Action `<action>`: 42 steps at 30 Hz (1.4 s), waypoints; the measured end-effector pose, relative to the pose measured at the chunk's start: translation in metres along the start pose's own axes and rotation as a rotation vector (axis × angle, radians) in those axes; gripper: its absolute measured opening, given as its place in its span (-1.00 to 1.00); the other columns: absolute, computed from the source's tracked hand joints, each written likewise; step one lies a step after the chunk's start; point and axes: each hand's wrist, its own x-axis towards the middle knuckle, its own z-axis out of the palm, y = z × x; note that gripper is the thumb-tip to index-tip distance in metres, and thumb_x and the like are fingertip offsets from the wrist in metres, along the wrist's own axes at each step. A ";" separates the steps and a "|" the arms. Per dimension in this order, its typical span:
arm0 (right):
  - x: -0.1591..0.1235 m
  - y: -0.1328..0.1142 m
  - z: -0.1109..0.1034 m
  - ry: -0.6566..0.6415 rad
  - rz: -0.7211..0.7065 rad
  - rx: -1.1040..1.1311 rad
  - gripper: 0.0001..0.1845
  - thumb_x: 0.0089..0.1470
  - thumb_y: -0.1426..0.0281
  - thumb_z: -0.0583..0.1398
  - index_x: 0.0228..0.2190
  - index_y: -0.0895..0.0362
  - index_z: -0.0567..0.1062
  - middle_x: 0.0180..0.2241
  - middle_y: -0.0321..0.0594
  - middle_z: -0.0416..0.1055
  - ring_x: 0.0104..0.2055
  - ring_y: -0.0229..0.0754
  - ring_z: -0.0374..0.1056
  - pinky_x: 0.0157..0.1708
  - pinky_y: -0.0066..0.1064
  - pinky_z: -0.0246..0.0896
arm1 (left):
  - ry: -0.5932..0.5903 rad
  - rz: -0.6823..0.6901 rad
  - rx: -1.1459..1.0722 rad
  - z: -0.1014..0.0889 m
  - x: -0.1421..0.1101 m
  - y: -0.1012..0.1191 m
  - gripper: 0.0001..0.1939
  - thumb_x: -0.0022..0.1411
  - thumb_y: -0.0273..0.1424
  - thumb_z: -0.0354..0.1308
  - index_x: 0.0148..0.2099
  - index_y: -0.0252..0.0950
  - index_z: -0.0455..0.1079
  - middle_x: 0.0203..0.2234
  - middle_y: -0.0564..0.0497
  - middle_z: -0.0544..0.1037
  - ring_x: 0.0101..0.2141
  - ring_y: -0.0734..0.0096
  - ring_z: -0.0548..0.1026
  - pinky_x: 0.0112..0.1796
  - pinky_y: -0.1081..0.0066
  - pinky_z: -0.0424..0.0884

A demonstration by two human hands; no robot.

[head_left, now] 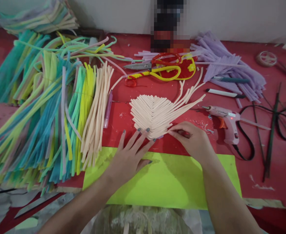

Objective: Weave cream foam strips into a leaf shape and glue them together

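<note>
A leaf-shaped piece made of cream pipe cleaners (152, 113) lies flat on the red table, its stems meeting in a V pattern along a middle line. Several stems on its right side stick out loose, toward the upper right. My left hand (133, 151) is spread open, its fingertips resting on the leaf's lower edge. At the lower right edge my right hand (191, 136) is closed in a pinch on the end of a cream pipe cleaner. Something purple shows slightly under the leaf's bottom.
Bundles of coloured pipe cleaners (52, 117) and cream stems (95, 120) cover the left side. Scissors (155, 70) lie behind the leaf. A pink glue gun (227, 123) with a cord and purple pipe cleaners (221, 61) are on the right. A lime-green sheet (167, 182) lies in front.
</note>
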 end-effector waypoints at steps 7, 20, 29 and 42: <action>-0.006 -0.011 0.007 0.172 -0.165 -0.115 -0.86 0.11 0.27 0.20 -0.36 0.01 0.57 -0.38 -0.20 0.44 -0.40 -0.20 0.35 -0.40 -0.34 0.31 | -0.006 0.000 0.000 0.000 0.000 0.000 -0.48 0.33 -0.18 -0.04 0.29 -0.15 0.12 0.29 -0.07 0.13 0.26 0.03 0.12 0.18 -0.18 0.05; -0.006 -0.021 0.039 0.039 -0.396 -0.039 -0.74 0.19 0.45 0.11 -0.16 -0.01 0.55 -0.31 -0.18 0.49 -0.21 -0.16 0.41 -0.18 -0.28 0.37 | -0.011 0.009 -0.108 -0.002 -0.001 -0.003 -0.52 0.38 -0.26 -0.14 0.30 -0.22 0.08 0.29 -0.14 0.11 0.28 0.06 0.06 0.19 -0.16 0.01; -0.006 -0.017 0.037 0.020 -0.450 -0.052 -0.73 0.08 0.41 0.25 -0.13 0.05 0.52 -0.29 -0.16 0.45 -0.23 -0.15 0.39 -0.21 -0.27 0.37 | 0.110 -0.102 -0.361 -0.003 -0.001 -0.008 -0.59 0.35 -0.45 -0.16 0.23 -0.37 0.04 0.22 -0.25 0.24 0.27 0.27 0.11 0.25 -0.01 -0.01; -0.005 -0.014 0.040 0.062 -0.459 -0.030 -0.76 0.07 0.47 0.25 -0.17 0.02 0.53 -0.31 -0.19 0.44 -0.24 -0.17 0.40 -0.22 -0.29 0.38 | 0.223 -0.410 -0.239 0.002 0.000 -0.011 -0.54 0.34 -0.43 -0.09 0.26 -0.28 0.05 0.27 -0.18 0.13 0.30 0.15 0.01 0.24 -0.05 -0.04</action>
